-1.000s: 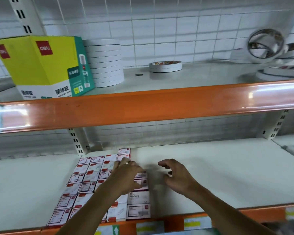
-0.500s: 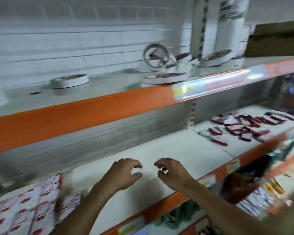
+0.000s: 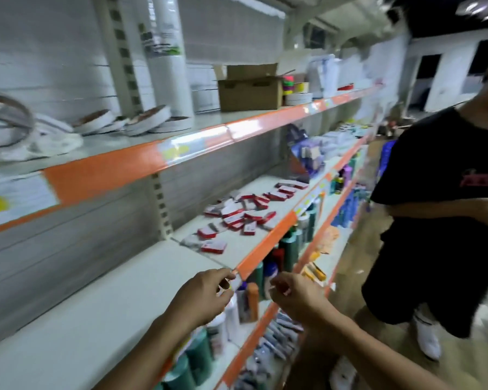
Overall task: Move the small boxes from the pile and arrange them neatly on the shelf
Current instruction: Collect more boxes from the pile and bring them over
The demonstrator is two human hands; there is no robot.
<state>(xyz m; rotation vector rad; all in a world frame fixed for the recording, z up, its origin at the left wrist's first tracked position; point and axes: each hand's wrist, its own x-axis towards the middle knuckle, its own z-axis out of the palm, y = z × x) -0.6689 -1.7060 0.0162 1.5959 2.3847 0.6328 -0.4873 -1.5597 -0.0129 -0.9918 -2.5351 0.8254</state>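
Red-and-white small cardboard boxes (image 3: 237,212) lie heaped further along the white shelf (image 3: 96,313), light, stiff, best pinched across the flat faces, while left hand (image 3: 206,296) and right hand (image 3: 293,296) hover loosely curled, empty.

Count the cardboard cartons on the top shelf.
1: an open brown cardboard carton stands on the top shelf, right of the tape rolls. Blur further along may hide others.

The pile of small boxes (image 3: 245,212) lies scattered on the white shelf (image 3: 102,311); nearer than the pile, the left hand (image 3: 206,296) and right hand (image 3: 296,296) hover at the shelf's orange edge, fingers loosely curled, holding nothing. Beyond the pile's right side stands a person in black (image 3: 440,220).
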